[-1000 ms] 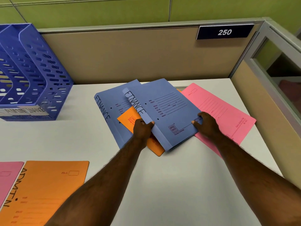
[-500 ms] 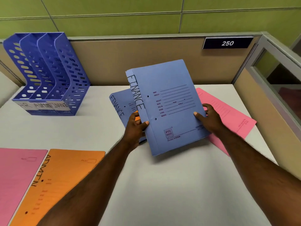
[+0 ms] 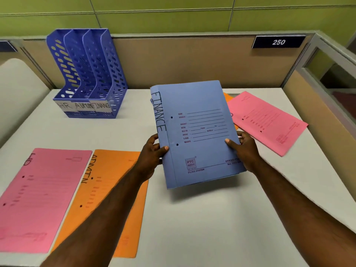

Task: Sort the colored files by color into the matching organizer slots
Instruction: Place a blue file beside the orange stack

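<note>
I hold a blue file [image 3: 196, 132] marked FINANCE upright above the desk. My left hand [image 3: 154, 153] grips its spine edge and my right hand [image 3: 244, 149] grips its right edge. A second blue edge shows under its lower right corner. The blue organizer [image 3: 86, 74] stands at the back left, apart from the file, with three slots labelled HR, ADMIN and FINANCE. A pink HR file [image 3: 42, 193] and an orange ADMIN file [image 3: 107, 189] lie flat at the front left. Another pink file [image 3: 269, 120] lies at the right, with an orange corner [image 3: 228, 98] peeking from behind the blue file.
The grey desk [image 3: 192, 228] is bounded by a tan partition [image 3: 183, 60] at the back and a glass-panelled divider [image 3: 327, 74] on the right. A sign reading 250 [image 3: 278, 42] hangs on the partition.
The blue file has been lifted off the pile and raised upright in both hands. The second blue file that lay on the desk is out of sight. The view has swung left.
</note>
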